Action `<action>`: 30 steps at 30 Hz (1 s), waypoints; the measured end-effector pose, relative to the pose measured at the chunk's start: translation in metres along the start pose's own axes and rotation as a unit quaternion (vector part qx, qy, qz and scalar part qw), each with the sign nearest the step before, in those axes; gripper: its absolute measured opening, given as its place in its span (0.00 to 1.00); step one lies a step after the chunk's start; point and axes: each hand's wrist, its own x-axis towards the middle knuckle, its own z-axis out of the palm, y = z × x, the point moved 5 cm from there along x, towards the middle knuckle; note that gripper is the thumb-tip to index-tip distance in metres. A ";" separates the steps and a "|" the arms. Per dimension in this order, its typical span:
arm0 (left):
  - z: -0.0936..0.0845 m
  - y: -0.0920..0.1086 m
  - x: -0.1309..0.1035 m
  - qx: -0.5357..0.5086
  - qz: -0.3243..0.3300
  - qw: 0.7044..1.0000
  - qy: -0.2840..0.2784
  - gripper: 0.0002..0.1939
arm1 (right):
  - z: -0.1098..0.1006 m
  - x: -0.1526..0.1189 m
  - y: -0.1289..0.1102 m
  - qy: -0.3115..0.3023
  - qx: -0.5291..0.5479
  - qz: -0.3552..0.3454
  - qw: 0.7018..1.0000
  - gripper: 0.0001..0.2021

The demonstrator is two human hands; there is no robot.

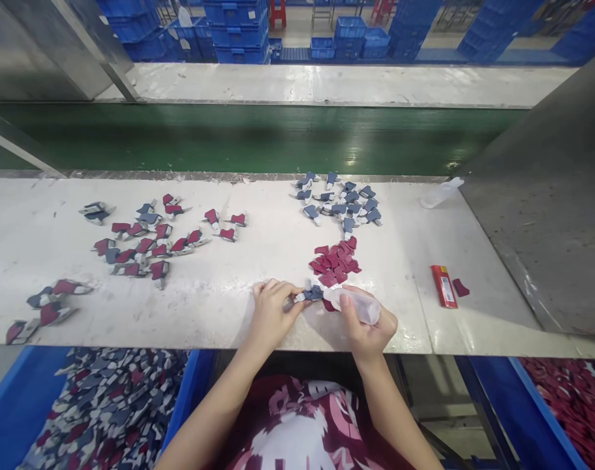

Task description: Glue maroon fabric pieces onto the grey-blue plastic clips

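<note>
1. Two hands are at work: my left grip (pixel 273 312) pinches the white end of a blue-grey piece (pixel 313 293) between thumb and fingers, and my right grip (pixel 373 329) is closed around a translucent squeeze bottle (pixel 363 307).
2. The blue-grey piece sits at my left fingertips, between my two grips; the bottle's left end comes right up to it, though I cannot tell whether they touch.
3. Just beyond the piece lies a heap of loose red parts (pixel 334 262), close to both grips; farther back stands a cluster of blue-grey pieces (pixel 352 209).
4. To my left, well apart from my left grip, spreads a group of red and blue-grey pieces (pixel 145 245), with a broad stretch of white surface (pixel 214 294) between.
5. On my right, a red-and-yellow packet (pixel 445 287) lies beside a single red part (pixel 460 287); a second bottle (pixel 442 194) lies farther back, near the metal panel (pixel 547 196) that bounds that side.
6. My forearms cross the near edge of the surface; its far edge meets a green strip (pixel 278 140).
7. Below the near edge, a blue bin of pieces (pixel 6 401) stands left and a blue bin of red parts (pixel 542 418) right.
</note>
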 end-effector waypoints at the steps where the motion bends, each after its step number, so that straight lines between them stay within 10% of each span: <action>1: 0.000 0.000 0.000 0.000 -0.001 1.000 0.000 0.03 | 0.000 0.000 0.001 0.006 -0.002 0.008 1.000 0.08; 30: 0.000 -0.004 -0.001 -0.006 -0.014 1.000 0.021 0.03 | 0.005 -0.007 0.003 0.005 0.031 0.086 0.996 0.12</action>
